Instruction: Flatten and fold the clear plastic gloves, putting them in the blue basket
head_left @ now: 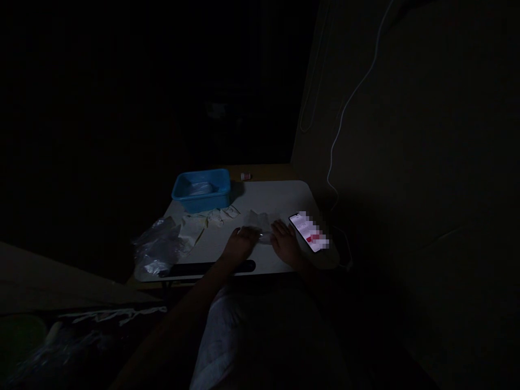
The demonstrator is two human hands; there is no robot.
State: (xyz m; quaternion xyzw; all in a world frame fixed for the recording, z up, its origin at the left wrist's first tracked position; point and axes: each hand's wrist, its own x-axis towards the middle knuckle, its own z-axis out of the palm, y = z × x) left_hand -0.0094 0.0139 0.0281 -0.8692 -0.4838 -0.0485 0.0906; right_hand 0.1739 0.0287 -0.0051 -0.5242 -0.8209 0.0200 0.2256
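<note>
On a small white table (270, 196) lies a clear plastic bag (264, 222), flat and slightly shiny. My left hand (241, 244) rests at its left edge, and the dim light hides how those fingers are placed. My right hand (285, 242) lies at the bag's right edge with its fingers spread. Just right of that hand is a phone (303, 227) with a lit screen.
A blue basin (205, 203) with something pale inside stands at the back left. Crumpled clear plastic (158, 246) and papers (190, 233) lie at the left. A small container (246, 176) sits behind the table. A white cable (343, 114) hangs at the right.
</note>
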